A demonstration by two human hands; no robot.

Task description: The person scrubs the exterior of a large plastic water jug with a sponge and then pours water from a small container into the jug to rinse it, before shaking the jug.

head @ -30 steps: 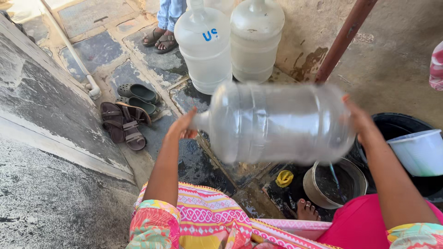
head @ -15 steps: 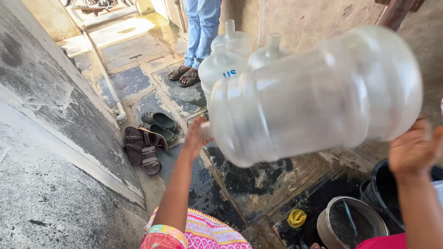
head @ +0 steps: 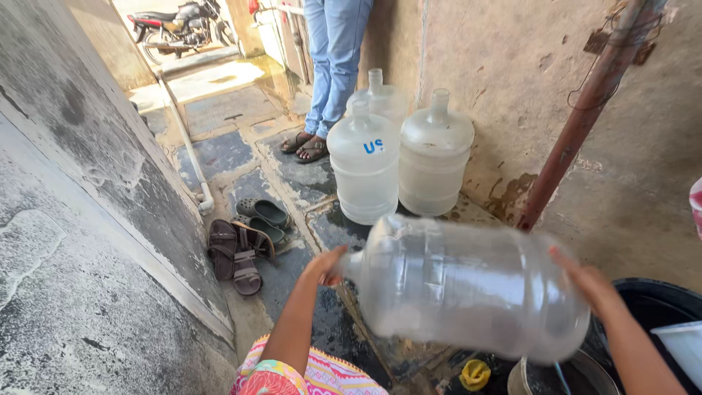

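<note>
Head view, looking down a narrow paved alley. I have a large clear water jug held sideways in the air between both hands, neck pointing to my left, base to my right. My left hand is at the neck end, fingers closed around the mouth of the jug. My right hand is pressed flat against the base, fingers spread wide over the bottom rim. The jug looks blurred, with a little water pooled along its lower side. Below it, near my right arm, a round metal pot sits on the ground beside a small yellow object, and a black tub stands just behind my right wrist, with a pale basin at its edge. Farther up the alley, three more clear jugs stand upright together against the plaster wall; one bears blue lettering. A rusty pipe leans up the wall to their right. A person in blue jeans and sandals stands just behind the jugs. Two pairs of sandals lie on the stone floor to my left, next to a grey concrete ledge. A motorbike is parked at the far end.
</note>
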